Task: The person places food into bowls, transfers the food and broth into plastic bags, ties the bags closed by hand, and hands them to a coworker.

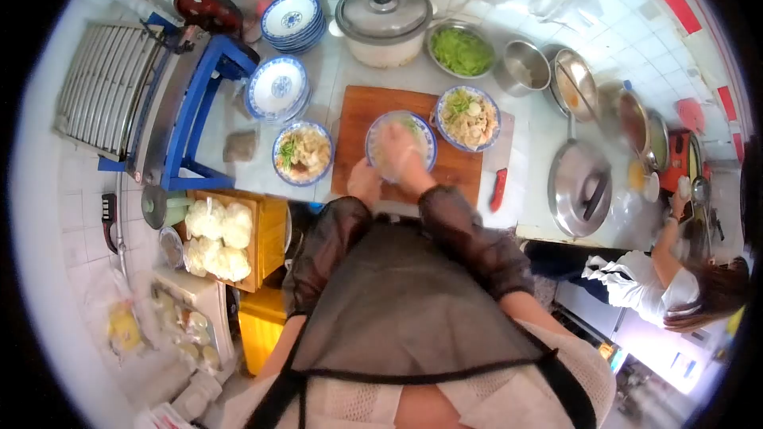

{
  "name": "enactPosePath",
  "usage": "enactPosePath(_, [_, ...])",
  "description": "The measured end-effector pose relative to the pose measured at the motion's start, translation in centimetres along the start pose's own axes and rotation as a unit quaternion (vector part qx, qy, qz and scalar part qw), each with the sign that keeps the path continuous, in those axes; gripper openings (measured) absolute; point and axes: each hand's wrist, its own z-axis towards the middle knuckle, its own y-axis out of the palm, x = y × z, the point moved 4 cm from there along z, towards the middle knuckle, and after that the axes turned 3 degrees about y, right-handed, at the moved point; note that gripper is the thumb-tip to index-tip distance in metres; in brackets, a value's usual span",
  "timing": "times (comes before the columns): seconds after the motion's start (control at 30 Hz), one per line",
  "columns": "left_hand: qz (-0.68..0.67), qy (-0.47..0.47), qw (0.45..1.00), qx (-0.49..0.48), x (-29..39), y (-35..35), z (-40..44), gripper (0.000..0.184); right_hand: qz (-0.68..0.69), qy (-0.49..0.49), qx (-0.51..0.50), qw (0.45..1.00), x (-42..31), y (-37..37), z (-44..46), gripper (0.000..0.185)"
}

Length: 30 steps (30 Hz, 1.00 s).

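A blue-rimmed white bowl (pixel 430 145) sits on a brown wooden cutting board (pixel 362 107) in front of me. My left hand (pixel 364 181) is closed at its near left rim. Over the bowl's middle, my right hand (pixel 401 155) is smeared by motion, so its fingers and anything in them cannot be made out. Some green shows inside the bowl, mostly covered by the hand. At the board's right stands a bowl of noodles with greens (pixel 469 119). Another bowl of noodles with greens and brown sauce (pixel 303 153) stands left of the board.
Stacked plates (pixel 278 87), a lidded pot (pixel 383 22) and a basin of green leaves (pixel 461 51) line the back. A red-handled knife (pixel 498 189) lies right of the board, near a large metal lid (pixel 580 188). Noodle bundles (pixel 218 238) sit lower left. Another person (pixel 644 282) stands at right.
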Motion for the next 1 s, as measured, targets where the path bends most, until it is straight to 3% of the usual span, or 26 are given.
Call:
enactPosePath(0.07, [-0.071,-0.033,0.996,-0.053,0.5,-0.9,0.6,0.033,0.082,0.03,-0.015,0.996,-0.1,-1.4,0.6,0.028])
enactPosePath(0.1, [-0.107,-0.049,0.99,-0.078,0.4,-2.2,1.2,0.031,0.19,0.146,-0.055,0.969,-0.3,-4.2,1.2,0.027])
enactPosePath(0.17, [-0.182,-0.082,0.972,-0.122,0.5,-4.5,1.5,0.028,0.386,0.367,-0.134,0.836,-0.7,-8.0,1.1,0.026])
enactPosePath(0.27, [-0.063,-0.012,0.987,-0.15,1.0,-6.5,1.8,0.025,0.444,0.346,-0.113,0.819,-0.4,-8.7,0.6,0.027])
enactPosePath(0.33, [-0.001,0.022,0.984,-0.176,4.5,-5.5,0.2,0.023,0.387,0.281,-0.097,0.873,-0.1,-8.9,0.9,0.025])
enactPosePath(0.37, [0.168,0.004,0.979,-0.115,6.5,-5.2,-0.8,0.022,0.388,0.281,-0.094,0.873,0.2,-9.3,0.9,0.025])
enactPosePath(0.4, [0.332,-0.014,0.942,-0.05,8.4,-5.0,-2.2,0.021,0.275,0.225,-0.077,0.931,0.4,-10.1,1.1,0.023])
enactPosePath(0.43, [0.332,-0.016,0.942,-0.051,10.5,-3.7,-4.3,0.021,0.157,0.165,-0.06,0.972,0.3,-10.7,1.2,0.023])
enactPosePath(0.47, [0.395,0.102,0.912,-0.045,13.2,-1.8,-6.6,0.02,0.157,0.167,-0.06,0.971,0.3,-10.8,1.2,0.023])
enactPosePath(0.5, [0.45,0.218,0.865,-0.037,14.6,-0.5,-8.1,0.019,0.082,0.084,0.009,0.993,-0.4,-11.5,1.5,0.022])
enactPosePath(0.53, [0.451,0.216,0.865,-0.037,14.1,-0.2,-7.8,0.019,0.004,-0.002,0.078,0.997,-1.2,-12.2,1.5,0.02])
enactPosePath(0.57, [0.373,0.28,0.878,-0.107,13.9,0.8,-7.4,0.019,0.004,-0.001,0.079,0.997,-1.5,-12.4,1.7,0.02])
enactPosePath(0.63, [0.289,0.346,0.874,-0.18,13.2,2.7,-6.5,0.02,0.013,0.018,-0.009,1.0,-1.9,-12.3,2.3,0.015])
enactPosePath(0.67, [0.122,0.233,0.935,-0.238,11.9,3.5,-5.8,0.022,0.011,0.017,-0.005,1.0,-1.8,-12.4,2.4,0.015])
enactPosePath(0.7, [-0.048,0.108,0.951,-0.286,10.8,4.1,-4.9,0.026,-0.005,-0.023,-0.019,1.0,-2.1,-12.1,2.5,0.014])
enactPosePath(0.77, [-0.06,0.106,0.937,-0.327,11.2,5.6,-4.0,0.033,-0.021,-0.058,-0.029,0.998,-3.1,-12.0,2.8,0.013])
enactPosePath(0.8, [0.079,0.113,0.919,-0.37,10.7,6.8,-3.8,0.035,0.025,-0.076,-0.061,0.995,-3.7,-11.7,2.7,0.013])
enactPosePath(0.83, [0.215,0.121,0.88,-0.405,10.9,8.2,-3.9,0.036,0.071,-0.096,-0.093,0.988,-4.4,-11.5,2.8,0.014])
enactPosePath(0.9, [0.387,0.178,0.815,-0.393,9.0,8.5,-1.6,0.038,0.08,-0.048,-0.104,0.99,-3.1,-9.7,2.4,0.012])
enactPosePath(0.93, [0.615,0.31,0.641,-0.338,7.5,8.4,0.1,0.037,0.302,0.111,-0.055,0.945,-0.8,-8.8,2.4,0.013])
enactPosePath(0.97, [0.706,0.37,0.525,-0.3,7.8,9.1,0.0,0.036,0.503,0.256,-0.002,0.826,1.3,-8.0,2.4,0.015])
enactPosePath(1.0, [0.776,0.423,0.396,-0.248,8.1,9.8,0.1,0.035,0.364,0.283,-0.039,0.886,3.0,-7.8,2.4,0.02])
